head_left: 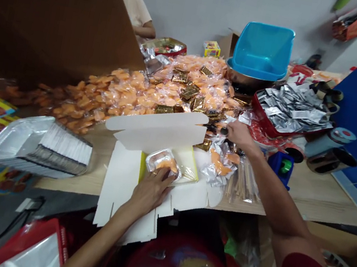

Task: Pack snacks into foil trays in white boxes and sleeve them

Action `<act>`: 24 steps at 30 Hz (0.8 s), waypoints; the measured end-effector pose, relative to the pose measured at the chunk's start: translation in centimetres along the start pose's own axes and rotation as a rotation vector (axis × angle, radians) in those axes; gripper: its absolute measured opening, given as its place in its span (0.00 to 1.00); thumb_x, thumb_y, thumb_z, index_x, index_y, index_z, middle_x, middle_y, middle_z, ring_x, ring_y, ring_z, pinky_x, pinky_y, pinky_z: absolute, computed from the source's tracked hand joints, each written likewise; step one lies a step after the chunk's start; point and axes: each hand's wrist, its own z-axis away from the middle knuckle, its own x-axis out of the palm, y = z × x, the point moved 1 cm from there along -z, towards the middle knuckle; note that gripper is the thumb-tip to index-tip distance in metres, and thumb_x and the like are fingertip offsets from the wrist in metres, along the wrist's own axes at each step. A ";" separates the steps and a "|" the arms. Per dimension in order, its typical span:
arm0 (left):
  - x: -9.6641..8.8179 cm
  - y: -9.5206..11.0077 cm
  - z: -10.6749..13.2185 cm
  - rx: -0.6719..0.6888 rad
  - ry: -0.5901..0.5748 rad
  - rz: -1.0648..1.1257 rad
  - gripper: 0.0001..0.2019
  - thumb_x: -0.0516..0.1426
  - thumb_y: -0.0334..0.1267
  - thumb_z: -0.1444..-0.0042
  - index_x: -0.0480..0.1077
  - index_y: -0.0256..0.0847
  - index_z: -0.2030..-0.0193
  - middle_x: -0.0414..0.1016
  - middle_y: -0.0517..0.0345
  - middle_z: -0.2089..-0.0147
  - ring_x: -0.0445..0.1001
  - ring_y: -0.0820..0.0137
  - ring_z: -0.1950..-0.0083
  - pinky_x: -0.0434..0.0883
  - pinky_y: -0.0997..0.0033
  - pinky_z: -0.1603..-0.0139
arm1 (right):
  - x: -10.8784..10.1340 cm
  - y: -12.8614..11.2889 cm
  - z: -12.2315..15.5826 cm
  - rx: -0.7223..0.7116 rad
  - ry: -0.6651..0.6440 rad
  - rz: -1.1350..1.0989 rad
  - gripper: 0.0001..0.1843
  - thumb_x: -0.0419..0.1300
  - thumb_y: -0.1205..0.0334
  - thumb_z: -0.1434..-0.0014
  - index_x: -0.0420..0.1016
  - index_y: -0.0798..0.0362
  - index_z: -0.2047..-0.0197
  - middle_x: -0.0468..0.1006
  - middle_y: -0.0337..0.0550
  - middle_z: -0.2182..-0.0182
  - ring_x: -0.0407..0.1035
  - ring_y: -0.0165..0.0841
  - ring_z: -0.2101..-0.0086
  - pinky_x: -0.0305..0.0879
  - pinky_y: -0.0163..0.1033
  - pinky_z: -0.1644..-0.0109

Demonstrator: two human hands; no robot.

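Note:
My left hand (151,189) rests on an unfolded white carton (122,179), fingertips touching a clear plastic tray (163,163) that holds an orange piece. My right hand (238,134) reaches forward to the edge of a big heap of orange wrapped pieces (130,93) mixed with gold packets (189,91). Its fingers are pinched together on something small and dark that I cannot make out. Loose wrapped orange pieces (221,164) lie just under that arm.
A stack of foil trays (41,146) sits at left. A red tray of silver sachets (289,109), a blue tub (262,51) on a metal bowl and a blue tape dispenser (283,166) stand at right. Another person (136,8) sits across. A brown cardboard flap (54,15) looms at upper left.

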 end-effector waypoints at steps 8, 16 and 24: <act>-0.8 1.5 0.0 -0.063 -0.061 -0.060 0.16 0.53 0.38 0.27 0.75 0.40 0.38 0.73 0.41 0.32 0.71 0.47 0.33 0.69 0.40 0.36 | -2.2 -4.4 5.5 -0.166 -0.150 -0.221 0.17 0.45 0.66 0.28 0.72 0.51 0.64 0.78 0.45 0.66 0.69 0.36 0.65 0.62 0.38 0.59; -2.1 2.2 0.6 -0.238 0.019 -0.057 0.19 0.58 0.42 0.30 0.69 0.37 0.37 0.74 0.37 0.38 0.72 0.45 0.36 0.71 0.44 0.41 | -2.0 -16.0 8.9 -0.239 -0.016 -0.202 0.16 0.46 0.71 0.30 0.75 0.56 0.53 0.80 0.57 0.56 0.74 0.44 0.56 0.63 0.42 0.53; -1.7 0.0 0.5 -0.129 0.007 -0.021 0.34 0.60 0.48 0.31 0.55 0.34 0.25 0.51 0.27 0.20 0.68 0.41 0.28 0.71 0.43 0.33 | 0.2 -17.5 10.4 -0.448 -0.269 -0.177 0.24 0.54 0.78 0.40 0.78 0.58 0.43 0.83 0.57 0.54 0.76 0.44 0.52 0.67 0.42 0.48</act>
